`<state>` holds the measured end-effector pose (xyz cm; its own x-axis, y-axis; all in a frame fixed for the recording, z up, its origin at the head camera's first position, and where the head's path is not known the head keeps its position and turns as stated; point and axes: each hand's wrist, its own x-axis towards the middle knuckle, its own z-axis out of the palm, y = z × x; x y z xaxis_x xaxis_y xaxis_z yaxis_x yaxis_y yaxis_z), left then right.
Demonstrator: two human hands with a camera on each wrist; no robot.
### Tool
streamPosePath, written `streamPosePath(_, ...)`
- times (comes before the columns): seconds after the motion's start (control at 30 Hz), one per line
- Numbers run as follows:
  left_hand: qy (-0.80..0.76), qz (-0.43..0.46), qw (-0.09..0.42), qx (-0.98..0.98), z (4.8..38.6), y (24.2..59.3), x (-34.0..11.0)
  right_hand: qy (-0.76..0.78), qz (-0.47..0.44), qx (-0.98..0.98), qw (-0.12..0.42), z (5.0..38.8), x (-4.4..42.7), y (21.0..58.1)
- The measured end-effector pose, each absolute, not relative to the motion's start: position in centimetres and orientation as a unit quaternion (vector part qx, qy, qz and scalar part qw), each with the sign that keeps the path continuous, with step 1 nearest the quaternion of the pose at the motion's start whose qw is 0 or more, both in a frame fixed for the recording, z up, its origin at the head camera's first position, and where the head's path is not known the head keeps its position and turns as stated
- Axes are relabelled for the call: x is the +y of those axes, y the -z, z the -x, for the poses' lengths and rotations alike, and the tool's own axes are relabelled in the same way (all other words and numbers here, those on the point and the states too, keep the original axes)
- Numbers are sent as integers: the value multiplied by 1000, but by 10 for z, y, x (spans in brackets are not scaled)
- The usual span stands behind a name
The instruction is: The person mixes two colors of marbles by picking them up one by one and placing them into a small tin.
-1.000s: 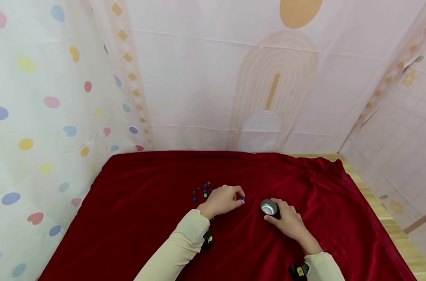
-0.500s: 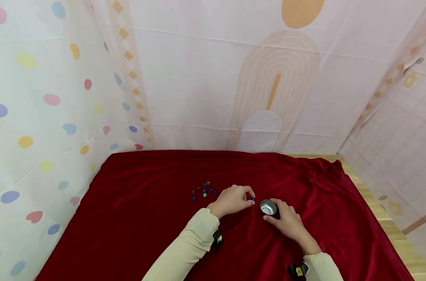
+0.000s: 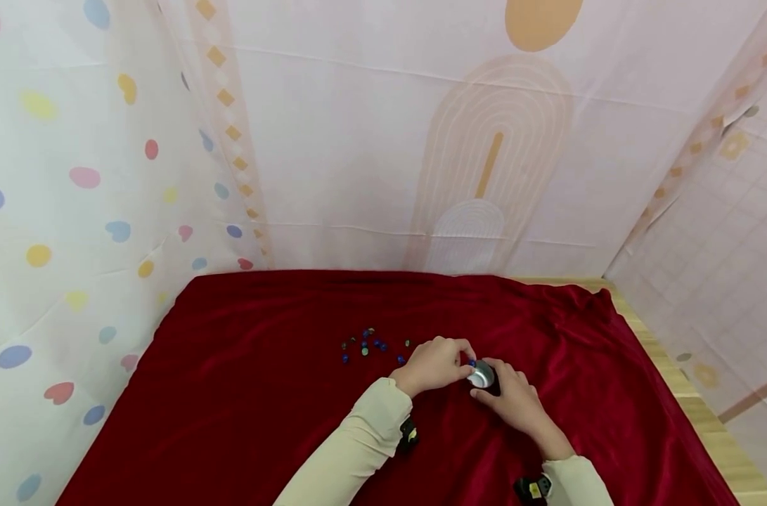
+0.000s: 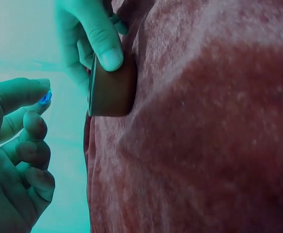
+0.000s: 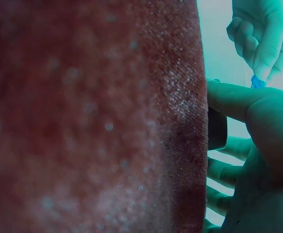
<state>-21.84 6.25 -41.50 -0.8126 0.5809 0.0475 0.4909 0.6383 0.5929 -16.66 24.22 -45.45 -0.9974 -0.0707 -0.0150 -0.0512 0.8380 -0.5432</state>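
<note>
Rightward since the earlier frame, the left hand [image 3: 435, 364] has carried a blue bead [image 3: 472, 364] from just left of the cup [image 3: 481, 376] to its mouth, while the right hand [image 3: 519, 400] and cup have hardly shifted. Left thumb and forefinger pinch the bead; the left wrist view shows it above the rim, apart from it, with the other fingers curled in. Thumb and fingers of the right hand grasp the cup's side, and the cup stands upright right of the frame's lower centre, shiny inside.

Left of the hands, near the centre of the frame, loose beads [image 3: 365, 351] lie scattered, mostly dark blue, some greenish. Pale sleeves [image 3: 351, 439] come in from the bottom edge, with a black device [image 3: 408, 434] at each wrist.

Under everything spreads a dark red cloth [image 3: 263, 407], velvety and lightly creased, more rumpled toward the right and bunched at its far right corner. Pale wood [image 3: 683, 379] shows along its right edge. Behind, a whitish sheet [image 3: 345, 140] fills the upper centre, printed with beige arches and orange diamonds; coloured spots and hearts cover the left sheet [image 3: 105, 281], a faint grid the right sheet [image 3: 737, 232].
</note>
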Motion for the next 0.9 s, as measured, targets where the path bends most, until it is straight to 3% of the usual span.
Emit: streamPosePath(0.9, -295, -286, 84, 908, 222, 418, 51, 281, 28, 959, 14, 164, 242, 451)
